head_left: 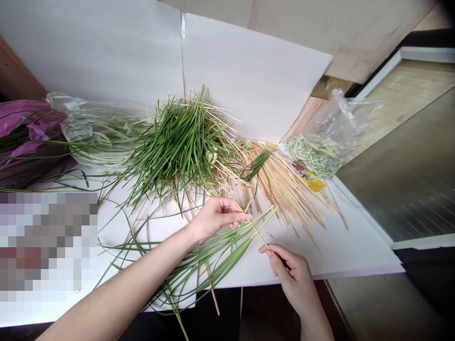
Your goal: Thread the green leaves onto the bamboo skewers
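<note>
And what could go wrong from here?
The thin stick, pinched by the left hand and right hand, might snap or splinter. The long green leaves trailing past the white tabletop could snag. The loose stick jutting over its front edge might get knocked off.

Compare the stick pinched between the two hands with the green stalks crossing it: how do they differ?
Colour: the stick is tan; the stalks are green.
Shape: the stick runs straight; the stalks bend in curves.
Pose: the stick spans from left hand to right hand; the stalks trail off to the left.
Both are slender.
</note>
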Motion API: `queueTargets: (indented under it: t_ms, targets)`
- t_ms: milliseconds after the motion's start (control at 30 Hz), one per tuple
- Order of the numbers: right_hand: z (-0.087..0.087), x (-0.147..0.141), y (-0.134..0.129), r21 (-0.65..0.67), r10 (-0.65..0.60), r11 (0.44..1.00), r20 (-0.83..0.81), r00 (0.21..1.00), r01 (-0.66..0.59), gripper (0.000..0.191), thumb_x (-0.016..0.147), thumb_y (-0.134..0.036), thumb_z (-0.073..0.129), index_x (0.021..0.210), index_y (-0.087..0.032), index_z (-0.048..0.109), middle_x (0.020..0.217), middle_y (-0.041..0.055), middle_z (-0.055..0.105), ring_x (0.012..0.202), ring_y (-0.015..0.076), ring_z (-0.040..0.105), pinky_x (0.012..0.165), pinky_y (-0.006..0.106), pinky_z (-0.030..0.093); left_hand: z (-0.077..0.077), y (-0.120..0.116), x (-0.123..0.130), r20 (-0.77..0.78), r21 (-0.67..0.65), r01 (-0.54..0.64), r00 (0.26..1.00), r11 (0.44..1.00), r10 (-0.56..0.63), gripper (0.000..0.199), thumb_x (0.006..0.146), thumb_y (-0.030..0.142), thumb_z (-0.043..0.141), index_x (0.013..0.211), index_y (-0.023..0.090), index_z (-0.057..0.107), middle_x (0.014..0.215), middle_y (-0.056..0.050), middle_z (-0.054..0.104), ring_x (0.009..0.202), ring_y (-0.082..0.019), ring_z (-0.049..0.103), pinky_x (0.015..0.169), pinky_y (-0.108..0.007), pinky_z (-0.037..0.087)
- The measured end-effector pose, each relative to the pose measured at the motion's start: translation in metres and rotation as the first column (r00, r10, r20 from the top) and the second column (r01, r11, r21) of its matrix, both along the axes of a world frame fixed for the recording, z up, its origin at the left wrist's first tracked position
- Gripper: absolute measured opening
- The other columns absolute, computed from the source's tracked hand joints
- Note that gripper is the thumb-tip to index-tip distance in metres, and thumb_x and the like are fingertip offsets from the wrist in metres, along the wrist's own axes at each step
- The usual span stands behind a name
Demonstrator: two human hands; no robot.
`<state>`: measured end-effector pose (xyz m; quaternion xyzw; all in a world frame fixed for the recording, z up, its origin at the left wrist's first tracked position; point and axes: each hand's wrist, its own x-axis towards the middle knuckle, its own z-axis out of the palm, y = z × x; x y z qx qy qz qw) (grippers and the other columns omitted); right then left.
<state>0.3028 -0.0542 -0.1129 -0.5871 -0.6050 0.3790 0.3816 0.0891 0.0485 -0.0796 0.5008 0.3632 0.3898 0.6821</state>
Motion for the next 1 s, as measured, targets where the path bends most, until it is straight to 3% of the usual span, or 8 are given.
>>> queueTargets:
  t_ms: [200, 367, 433, 500, 567, 633, 800, 1000]
  targets:
    - [0.002, 0.017, 0.0, -0.027, 0.019, 0.999, 0.013, 1.0, -0.019, 0.033, 0.096, -0.043, 0.05, 0.092, -0.018, 0.071, 0.057, -0.0044, 0.036, 0.052, 0.0145, 0.037, 0.05, 0.025, 0.031, 0.012, 0.007, -0.014, -0.109, 0.162, 0.14, 0.986, 0.977, -0.123, 0.024, 0.076, 0.037, 0.077, 0.086, 0.015, 0.075, 0.082, -0.005, 0.073, 0.073, -0.014, 0.062, 0.071, -0.025, 0.047]
    - [0.001, 0.041, -0.003, -0.12, 0.056, 0.992, 0.055, 0.997, -0.049, 0.034, 0.097, -0.044, 0.048, 0.095, -0.019, 0.07, 0.06, -0.0044, 0.036, 0.055, 0.0152, 0.038, 0.053, 0.026, 0.032, 0.015, 0.015, -0.024, -0.256, 0.303, -0.028, 0.96, 0.953, 0.11, 0.039, 0.094, 0.05, 0.049, 0.1, 0.017, 0.069, 0.083, -0.005, 0.071, 0.068, -0.015, 0.059, 0.061, -0.026, 0.044]
    - [0.001, 0.044, -0.003, -0.159, 0.072, 0.985, 0.056, 0.996, -0.062, 0.034, 0.098, -0.044, 0.047, 0.095, -0.019, 0.07, 0.061, -0.0043, 0.036, 0.056, 0.0153, 0.038, 0.054, 0.026, 0.032, 0.011, 0.016, -0.024, -0.413, 0.468, 0.003, 0.885, 0.883, 0.216, 0.034, 0.095, 0.045, 0.05, 0.103, 0.018, 0.068, 0.087, -0.006, 0.071, 0.073, -0.017, 0.06, 0.067, -0.029, 0.045]
    - [0.001, 0.044, -0.003, -0.178, 0.085, 0.981, 0.063, 0.994, -0.073, 0.034, 0.098, -0.044, 0.047, 0.096, -0.019, 0.069, 0.062, -0.004, 0.037, 0.058, 0.0154, 0.038, 0.054, 0.026, 0.032, 0.005, 0.015, -0.022, -0.582, 0.625, 0.154, 0.745, 0.765, 0.326, 0.025, 0.094, 0.036, 0.055, 0.106, 0.019, 0.068, 0.096, -0.007, 0.071, 0.083, -0.021, 0.059, 0.078, -0.033, 0.044]
    - [0.001, 0.042, -0.001, -0.181, 0.091, 0.981, 0.079, 0.993, -0.075, 0.034, 0.097, -0.045, 0.046, 0.095, -0.019, 0.069, 0.063, -0.0037, 0.038, 0.058, 0.0155, 0.038, 0.054, 0.026, 0.031, -0.001, 0.013, -0.019, -0.692, 0.679, 0.337, 0.59, 0.652, 0.415, 0.021, 0.092, 0.029, 0.058, 0.107, 0.02, 0.07, 0.103, -0.008, 0.07, 0.092, -0.024, 0.056, 0.085, -0.036, 0.042]
    - [0.002, 0.039, 0.0, -0.186, 0.091, 0.98, 0.09, 0.992, -0.073, 0.035, 0.097, -0.046, 0.046, 0.095, -0.019, 0.068, 0.063, -0.0037, 0.037, 0.058, 0.0154, 0.037, 0.054, 0.026, 0.031, -0.005, 0.01, -0.017, -0.749, 0.659, 0.464, 0.476, 0.592, 0.46, 0.018, 0.091, 0.028, 0.06, 0.103, 0.021, 0.072, 0.101, -0.008, 0.069, 0.094, -0.025, 0.052, 0.087, -0.037, 0.04]
    - [0.004, 0.037, -0.001, -0.205, 0.095, 0.976, 0.098, 0.991, -0.073, 0.037, 0.098, -0.048, 0.044, 0.096, -0.018, 0.067, 0.063, -0.0042, 0.035, 0.058, 0.0153, 0.036, 0.055, 0.026, 0.03, -0.007, 0.009, -0.013, -0.79, 0.611, 0.534, 0.357, 0.585, 0.499, 0.014, 0.087, 0.029, 0.066, 0.098, 0.023, 0.073, 0.092, -0.006, 0.068, 0.092, -0.025, 0.048, 0.081, -0.038, 0.035]
    - [0.006, 0.038, -0.001, -0.222, 0.097, 0.972, 0.103, 0.99, -0.073, 0.037, 0.098, -0.047, 0.043, 0.096, -0.018, 0.067, 0.063, -0.0045, 0.035, 0.058, 0.0157, 0.037, 0.056, 0.027, 0.03, -0.005, 0.01, -0.014, -0.781, 0.62, 0.541, 0.363, 0.568, 0.508, 0.009, 0.088, 0.022, 0.065, 0.082, 0.02, 0.07, 0.089, -0.006, 0.067, 0.096, -0.026, 0.049, 0.084, -0.042, 0.03]
